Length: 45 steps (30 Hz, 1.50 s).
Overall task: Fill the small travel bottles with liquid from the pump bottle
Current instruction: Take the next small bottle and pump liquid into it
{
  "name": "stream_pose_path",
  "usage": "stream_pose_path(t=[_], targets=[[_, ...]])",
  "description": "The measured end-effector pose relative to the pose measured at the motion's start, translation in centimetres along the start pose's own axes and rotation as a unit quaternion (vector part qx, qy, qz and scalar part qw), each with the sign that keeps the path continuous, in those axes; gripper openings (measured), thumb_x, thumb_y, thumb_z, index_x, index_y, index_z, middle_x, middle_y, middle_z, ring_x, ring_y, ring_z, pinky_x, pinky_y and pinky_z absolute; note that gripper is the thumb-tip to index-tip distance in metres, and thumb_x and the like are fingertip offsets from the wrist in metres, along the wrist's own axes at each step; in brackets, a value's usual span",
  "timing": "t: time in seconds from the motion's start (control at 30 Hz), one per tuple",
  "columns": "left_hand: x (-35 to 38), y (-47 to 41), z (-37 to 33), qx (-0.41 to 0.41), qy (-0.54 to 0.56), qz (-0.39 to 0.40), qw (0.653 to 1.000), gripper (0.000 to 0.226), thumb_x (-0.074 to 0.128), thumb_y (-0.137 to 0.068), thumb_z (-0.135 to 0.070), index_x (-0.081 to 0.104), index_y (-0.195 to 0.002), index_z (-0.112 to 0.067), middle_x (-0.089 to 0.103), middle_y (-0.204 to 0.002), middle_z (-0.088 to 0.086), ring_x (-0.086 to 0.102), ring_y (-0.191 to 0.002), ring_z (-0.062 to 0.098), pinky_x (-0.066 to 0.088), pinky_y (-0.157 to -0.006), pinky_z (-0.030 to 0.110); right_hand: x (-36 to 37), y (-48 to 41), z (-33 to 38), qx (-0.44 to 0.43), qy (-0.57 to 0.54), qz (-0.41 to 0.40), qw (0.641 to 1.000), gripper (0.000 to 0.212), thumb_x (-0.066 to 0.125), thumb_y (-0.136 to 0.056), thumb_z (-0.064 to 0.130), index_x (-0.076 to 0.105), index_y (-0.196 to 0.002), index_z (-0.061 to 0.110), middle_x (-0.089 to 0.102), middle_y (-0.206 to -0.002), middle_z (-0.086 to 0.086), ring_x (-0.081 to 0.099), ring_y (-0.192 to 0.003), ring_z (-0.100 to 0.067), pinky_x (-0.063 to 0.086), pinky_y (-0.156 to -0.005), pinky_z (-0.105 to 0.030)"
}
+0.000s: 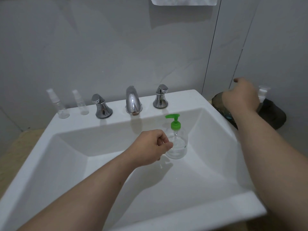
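Findings, in order of size.

The sink (183, 99) takes up most of the view, and the work is set in and around its basin.

Your left hand (150, 145) is low in the basin with its fingers curled, pressed against the left wall of the pump bottle. I cannot confirm whether the fingers wrap round the bottle or only rest beside it.

Your right hand (240, 95) reaches past the sink's right edge, over a dark bag (273, 114). Its back faces the camera and the fingers are hidden, so I cannot tell whether it has a grip.

The pump bottle (177, 144) stands upright in the basin, right of centre and below the faucet (132, 100). Its green pump is fitted, and it holds clear liquid in its lower part.

Two travel bottles (62, 105) stand capped on the back ledge at the left. Both look empty.

A third small bottle (263, 92), white-topped, shows just beyond your right hand.

Assessment: this is an early step, fetching a container, and no filling is under way.

Next move, as I judge it:
- Secure the third bottle and bring it over the basin.
- Remove its top.
- Hold its narrow mouth directly under the pump spout before pressing, because alignment there is the critical point.
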<state>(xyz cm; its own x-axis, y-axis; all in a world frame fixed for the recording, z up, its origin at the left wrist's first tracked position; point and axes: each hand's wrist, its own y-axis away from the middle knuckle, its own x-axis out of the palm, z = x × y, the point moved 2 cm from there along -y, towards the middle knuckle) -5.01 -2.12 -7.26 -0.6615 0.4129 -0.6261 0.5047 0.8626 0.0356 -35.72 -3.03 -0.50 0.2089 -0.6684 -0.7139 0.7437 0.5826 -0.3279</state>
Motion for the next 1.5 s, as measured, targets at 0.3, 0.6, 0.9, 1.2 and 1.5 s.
stream_pose_path(t=[0.3, 0.6, 0.9, 1.2, 1.5], targets=[[-1.7, -0.6, 1.3, -0.038, -0.075, -0.062, 0.994, 0.032, 0.066, -0.095, -0.04, 0.062, -0.077, -0.014, 0.072, -0.072, -0.001, 0.056, -0.048, -0.004, 0.043, -0.054, 0.019, -0.7, 6.6, 10.8, -0.214, -0.138, 0.003, 0.967, 0.038, 0.054, -0.098, 0.036, 0.059, -0.067, 0.015, 0.066, -0.072, -0.003, 0.058, -0.08, -0.032, 0.029, -0.065, -0.031], [-4.1, -0.4, 1.4, -0.101, -0.128, -0.033, 0.986, 0.027, 0.068, -0.089, -0.025, 0.062, -0.077, -0.002, 0.07, -0.079, 0.012, 0.066, -0.073, 0.027, 0.052, -0.066, 0.034, 3.8, 16.7, 14.7, -0.414, -0.281, -0.055, 0.864, 0.041, 0.05, -0.089, 0.027, 0.038, -0.051, 0.017, 0.03, -0.045, 0.005, 0.027, -0.049, -0.021, 0.022, -0.047, -0.026], [-9.4, 2.2, 2.8, -0.349, -0.18, 0.116, 0.912, 0.021, 0.062, -0.089, -0.012, 0.065, -0.069, -0.006, 0.053, -0.053, 0.004, 0.038, -0.046, 0.02, 0.032, -0.048, 0.024, 4.2, 16.3, 13.9, -0.406, -0.31, 0.004, 0.86, 0.039, 0.039, -0.093, 0.034, 0.027, -0.057, 0.027, 0.022, -0.047, 0.007, 0.029, -0.051, -0.022, 0.024, -0.054, -0.031], [-16.6, 4.1, 5.1, -0.268, -0.166, -0.419, 0.851, 0.018, 0.053, -0.088, -0.021, 0.062, -0.087, -0.005, 0.065, -0.098, 0.021, 0.062, -0.099, 0.043, 0.044, -0.075, 0.036, 1.9, 19.2, 14.0, -0.402, -0.398, 0.259, 0.783, 0.04, 0.044, -0.08, 0.027, 0.02, -0.049, 0.031, 0.02, -0.047, -0.001, 0.02, -0.048, -0.012, 0.018, -0.045, -0.037], [-15.8, 3.3, 5.7, -0.1, -0.134, -0.493, 0.854, 0.065, 0.054, -0.093, -0.003, 0.037, -0.152, -0.023, 0.043, -0.15, 0.011, 0.048, -0.131, 0.03, 0.038, -0.105, 0.039, 3.1, 21.6, 13.6, -0.388, -0.079, 0.512, 0.762, 0.044, 0.05, -0.097, 0.026, 0.029, -0.059, 0.016, 0.024, -0.053, 0.0, 0.02, -0.045, -0.017, 0.024, -0.053, -0.034]])
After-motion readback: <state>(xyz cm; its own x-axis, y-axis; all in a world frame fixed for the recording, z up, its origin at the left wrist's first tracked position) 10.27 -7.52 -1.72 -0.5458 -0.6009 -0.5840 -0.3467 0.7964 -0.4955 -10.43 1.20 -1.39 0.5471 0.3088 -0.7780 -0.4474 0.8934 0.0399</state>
